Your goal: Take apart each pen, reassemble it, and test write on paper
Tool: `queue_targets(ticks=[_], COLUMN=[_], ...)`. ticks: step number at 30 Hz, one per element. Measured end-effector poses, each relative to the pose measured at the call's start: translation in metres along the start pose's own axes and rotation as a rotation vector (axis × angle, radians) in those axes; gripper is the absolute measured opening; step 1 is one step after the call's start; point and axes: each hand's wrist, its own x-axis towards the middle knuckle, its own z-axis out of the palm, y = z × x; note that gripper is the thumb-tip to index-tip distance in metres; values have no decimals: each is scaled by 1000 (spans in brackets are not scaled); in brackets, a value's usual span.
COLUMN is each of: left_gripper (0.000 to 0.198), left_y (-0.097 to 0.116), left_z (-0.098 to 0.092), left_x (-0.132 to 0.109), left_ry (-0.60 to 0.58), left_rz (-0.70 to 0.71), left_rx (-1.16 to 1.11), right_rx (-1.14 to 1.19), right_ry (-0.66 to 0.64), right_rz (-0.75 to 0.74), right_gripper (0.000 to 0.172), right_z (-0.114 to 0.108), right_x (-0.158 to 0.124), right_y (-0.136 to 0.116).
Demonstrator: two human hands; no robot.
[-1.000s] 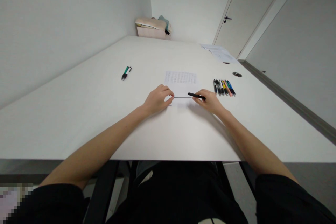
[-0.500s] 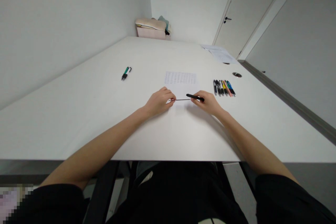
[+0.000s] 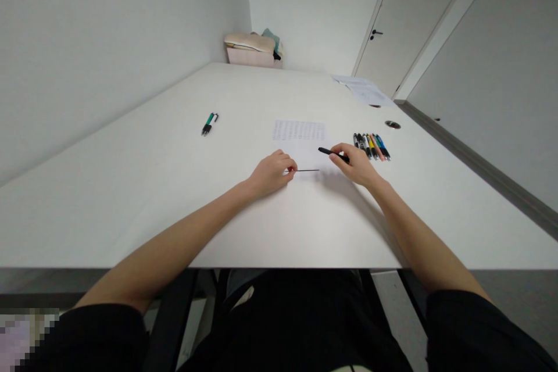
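Observation:
My left hand (image 3: 274,173) pinches one end of a thin, dark pen refill (image 3: 308,170) between thumb and fingertips. The refill points right, low over the near part of a paper sheet (image 3: 300,148), and its other end is free. Closed around a black pen (image 3: 328,151) is my right hand (image 3: 354,164), to the right of the sheet and a little above it. The pen's front part sticks out leftward; the rest is partly covered by the fingers. Rows of small writing fill the sheet's far half.
A row of several pens (image 3: 372,146) lies just beyond my right hand. Two pens (image 3: 210,124) lie at the left. Farther back are more papers (image 3: 364,89) and a round table grommet (image 3: 393,125). A pink box with cloth (image 3: 250,55) stands behind the white table (image 3: 143,186).
My right hand has let go of the refill's right end and moved right and slightly away with the pen. My left hand, still on the refill, has shifted slightly right and nearer.

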Motion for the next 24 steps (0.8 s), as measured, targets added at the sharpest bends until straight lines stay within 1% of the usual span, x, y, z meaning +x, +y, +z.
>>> queue_targets(ticks=[4,9,18,24], left_gripper=[14,16,19,21], left_y=[6,5,3,2], left_z=[9,11,11,12], left_x=[4,5,5,4], left_ry=[-83,-150,-165,-145], left_rz=[20,4,-26,-9], left_rx=[40,60,28,35], right_rx=[-26,-52,-86,-94], right_ry=[3,-11,-42,-47], right_rz=[11,25,30,17], right_gripper=[22,21,21,21], right_z=[1,1,1,2], right_x=[1,2,2,2], right_y=[3,0,0,0])
